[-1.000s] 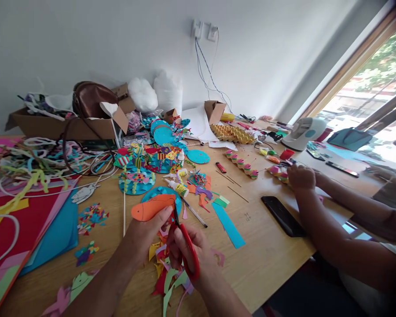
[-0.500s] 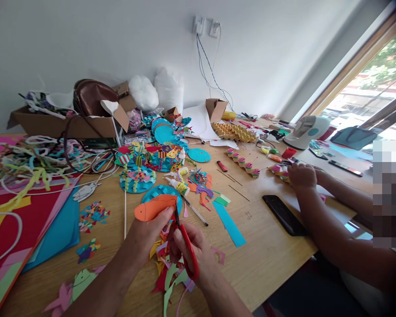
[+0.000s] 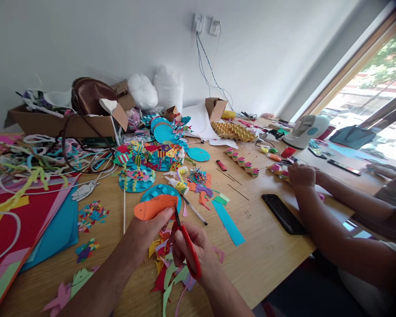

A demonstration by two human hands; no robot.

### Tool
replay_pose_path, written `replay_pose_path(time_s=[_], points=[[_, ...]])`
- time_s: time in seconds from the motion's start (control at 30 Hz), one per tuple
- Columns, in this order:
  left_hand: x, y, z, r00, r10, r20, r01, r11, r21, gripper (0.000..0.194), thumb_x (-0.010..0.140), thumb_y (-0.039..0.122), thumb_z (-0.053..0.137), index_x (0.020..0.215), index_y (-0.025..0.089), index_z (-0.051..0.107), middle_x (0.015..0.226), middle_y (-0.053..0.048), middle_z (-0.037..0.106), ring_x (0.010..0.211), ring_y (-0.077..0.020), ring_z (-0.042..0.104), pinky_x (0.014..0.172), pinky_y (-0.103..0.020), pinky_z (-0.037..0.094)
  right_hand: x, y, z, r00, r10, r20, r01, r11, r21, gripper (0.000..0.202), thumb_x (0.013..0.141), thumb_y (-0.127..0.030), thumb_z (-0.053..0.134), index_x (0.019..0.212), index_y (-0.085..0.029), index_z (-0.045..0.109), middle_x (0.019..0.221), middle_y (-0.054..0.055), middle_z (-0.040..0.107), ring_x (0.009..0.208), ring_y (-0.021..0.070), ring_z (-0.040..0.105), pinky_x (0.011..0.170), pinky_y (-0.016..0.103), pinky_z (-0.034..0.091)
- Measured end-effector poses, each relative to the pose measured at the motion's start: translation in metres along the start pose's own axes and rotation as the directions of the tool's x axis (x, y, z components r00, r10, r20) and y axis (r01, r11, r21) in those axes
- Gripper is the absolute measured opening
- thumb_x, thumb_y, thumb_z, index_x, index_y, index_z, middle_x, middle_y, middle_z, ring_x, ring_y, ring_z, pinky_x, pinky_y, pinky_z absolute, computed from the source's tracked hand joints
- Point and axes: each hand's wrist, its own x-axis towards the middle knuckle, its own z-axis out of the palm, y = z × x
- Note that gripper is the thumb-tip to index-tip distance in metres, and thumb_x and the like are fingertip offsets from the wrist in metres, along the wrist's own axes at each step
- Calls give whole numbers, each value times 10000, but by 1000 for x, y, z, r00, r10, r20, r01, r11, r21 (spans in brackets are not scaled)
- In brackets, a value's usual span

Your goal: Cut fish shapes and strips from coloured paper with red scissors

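My left hand (image 3: 155,222) pinches an orange paper fish (image 3: 153,208) with drawn lines and a small eye dot. Red-handled scissors (image 3: 190,251) are gripped in my right hand (image 3: 193,244), their dark blades at the right, tail end of the orange paper. Below my hands lies a pile of colored paper scraps (image 3: 170,268). Just behind the fish is a blue paper disc (image 3: 165,192), with a glue bottle (image 3: 178,185) beside it. A pen (image 3: 194,210) lies to the right of the disc.
Another person's arms (image 3: 326,215) reach in from the right, near a black phone (image 3: 282,214). A blue paper strip (image 3: 229,223) lies right of my hands. At the left are stacked colored sheets (image 3: 53,237), confetti (image 3: 94,212) and a box (image 3: 59,125). An egg carton (image 3: 234,131) stands behind.
The scissors' blades and the tail end of the orange paper have shifted slightly relative to each other. At the far right, another hand now shows on the table.
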Motion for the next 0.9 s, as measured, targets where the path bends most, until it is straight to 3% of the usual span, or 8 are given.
replay_pose_path(time_s=[0.57,0.9], points=[[2,-4,-12,971,2,237,4,1000,-25,243,752,260,463,521,203,414,527,48,396,524,-117,374,518,-241,336,-3,1,-5,997,73,22,-74,997,14,429,700,-550,572,595,-146,471,414,-58,449,340,39,400,349,145,303],[5,1,-14,957,-32,287,35,999,-4,295,730,236,472,450,197,387,485,45,381,487,-105,357,485,-231,315,-4,2,-14,996,74,55,-70,996,-61,376,690,-496,615,613,-147,499,429,-61,448,336,46,415,330,144,287]])
